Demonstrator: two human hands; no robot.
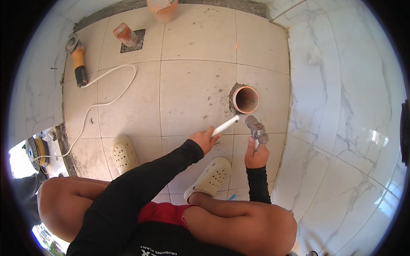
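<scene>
My left hand (205,141) is closed round a short white tube (226,126), which slants up to the right. Its far end, with a small dark spot near it, comes close to the rim of an orange pipe (246,100) set upright in a rough hole in the floor tile. In my right hand (256,157) is a small hammer (257,129); the fist wraps its pale handle. The hammer's crusted grey head is just below the pipe opening, apart from the rim.
Beige tiles (196,94) cover the floor, with marbled wall tiles (316,128) at right. At far left lie an angle grinder (78,59) and its white cord (112,102). Behind are an orange pipe stub (127,35) in a square cutout and a larger orange pipe (163,10).
</scene>
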